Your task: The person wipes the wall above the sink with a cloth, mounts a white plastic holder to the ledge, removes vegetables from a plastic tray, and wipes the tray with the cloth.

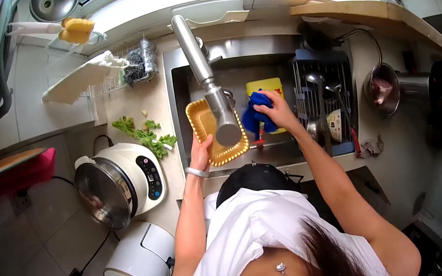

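My left hand (200,154) is closed on the gold tray (204,120) by its lower left corner, the thumb over the fluted rim and the other fingers mostly hidden beneath. The tray is at the centre of the frame, over the left part of the sink (289,158), with the tap (192,54) crossing in front of it from my view. In my right hand (278,109) I have the blue cloth (259,114), bunched between thumb and fingers, and that grip is firm enough to crumple it. The cloth is just beside the tray's right edge; I cannot tell whether the two touch.

As things are, the tray is up in my hand and not set down, and the cloth is gathered ready against my fingers. I see no food on the part of the tray that shows, but whether it is wet or fully clean I cannot tell, nor whether water is running. A yellow container (266,86) is behind the cloth, and to its right, right of centre in the frame, a blue rack (343,148) holds ladles (314,79).
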{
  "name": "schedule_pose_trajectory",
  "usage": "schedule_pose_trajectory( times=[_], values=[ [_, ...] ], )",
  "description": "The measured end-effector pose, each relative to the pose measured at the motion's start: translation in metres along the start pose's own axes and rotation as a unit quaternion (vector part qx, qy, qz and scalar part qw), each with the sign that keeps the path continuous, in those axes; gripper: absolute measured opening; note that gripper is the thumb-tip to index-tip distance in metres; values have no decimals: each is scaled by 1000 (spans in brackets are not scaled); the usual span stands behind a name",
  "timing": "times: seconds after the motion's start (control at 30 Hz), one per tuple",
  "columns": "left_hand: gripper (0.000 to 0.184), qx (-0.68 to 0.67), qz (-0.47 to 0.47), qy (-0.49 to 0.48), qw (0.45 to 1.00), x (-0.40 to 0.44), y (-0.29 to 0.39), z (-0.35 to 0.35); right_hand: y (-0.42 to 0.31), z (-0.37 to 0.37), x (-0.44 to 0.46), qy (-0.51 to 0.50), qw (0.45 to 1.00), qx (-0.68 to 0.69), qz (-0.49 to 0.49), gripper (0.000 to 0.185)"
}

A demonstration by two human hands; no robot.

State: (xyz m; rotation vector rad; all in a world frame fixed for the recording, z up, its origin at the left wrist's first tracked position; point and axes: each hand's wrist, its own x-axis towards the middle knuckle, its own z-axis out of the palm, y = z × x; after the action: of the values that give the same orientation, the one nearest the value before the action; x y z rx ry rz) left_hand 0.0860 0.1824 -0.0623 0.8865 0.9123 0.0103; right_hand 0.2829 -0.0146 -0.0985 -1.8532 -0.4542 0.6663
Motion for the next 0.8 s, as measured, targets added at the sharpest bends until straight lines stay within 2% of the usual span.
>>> schedule_pose_trajectory(
  times=[0.07, 0.13, 0.2, 0.27, 0.3, 0.33, 0.37, 0.4, 0.43, 0.47, 0.5, 0.53, 0.57, 0.6, 0.67, 0.73, 0.77, 0.8],
  values=[
    [53, -20, -18, -16, 1000, -3, 0, 2, -42, 4, -32, 31, 999, 3, -28, 43],
    [49, -73, -32, -92, 993, -5, -2, 10, -75, 17, -51, 25, 997, 37, -60, 41],
    [51, -61, -56, -163, 983, -14, 0, 22, -100, 34, -56, 78, 986, -34, -141, 37],
    [56, -73, -52, -181, 979, -17, -13, 30, -90, 57, -55, 101, 965, -144, -193, 37],
    [60, -72, -47, -184, 979, -15, -20, 28, -85, 61, -61, 38, 964, -159, -209, 36],
    [59, 11, 37, -164, 986, -8, -31, 20, -79, 60, -67, -53, 986, -64, -146, 38],
    [56, -23, -12, -169, 985, -15, -25, 18, -76, 47, -67, -120, 993, 10, -16, 40],
    [53, -55, -64, -172, 982, -22, -18, 13, -71, 29, -69, -184, 972, 85, 118, 43],
    [50, -31, -51, -144, 988, -24, -16, 5, -58, 12, -74, -113, 964, 187, 150, 52],
    [47, -10, -38, -118, 992, -22, -15, -2, -41, -17, -79, -96, 937, 297, 159, 56],
    [46, 130, 100, -66, 984, 6, -46, -30, -80, -41, -98, -34, 860, 447, 243, 60],
    [51, 445, 106, 82, 885, -13, -22, -15, -83, -67, -108, -85, 861, 454, 212, 59],
    [54, 584, 223, 117, 772, -14, -27, -21, -84, -76, -119, 32, 970, 155, 187, 54],
    [56, 691, 334, 147, 624, -13, -32, -25, -60, -88, -126, 3, 987, -29, 158, 50],
    [56, 555, 224, 122, 791, -13, -22, -11, -63, -112, -161, 2, 984, 40, 171, 47],
    [54, 568, 173, 156, 789, -12, -16, 0, -70, -132, -186, -7, 977, 40, 208, 45],
    [51, 483, 210, 131, 840, -1, -27, -6, -65, -137, -193, -31, 977, 26, 209, 41],
    [50, 394, 246, 102, 880, 10, -36, -14, -36, -143, -201, -67, 971, -35, 225, 48]
  ],
)
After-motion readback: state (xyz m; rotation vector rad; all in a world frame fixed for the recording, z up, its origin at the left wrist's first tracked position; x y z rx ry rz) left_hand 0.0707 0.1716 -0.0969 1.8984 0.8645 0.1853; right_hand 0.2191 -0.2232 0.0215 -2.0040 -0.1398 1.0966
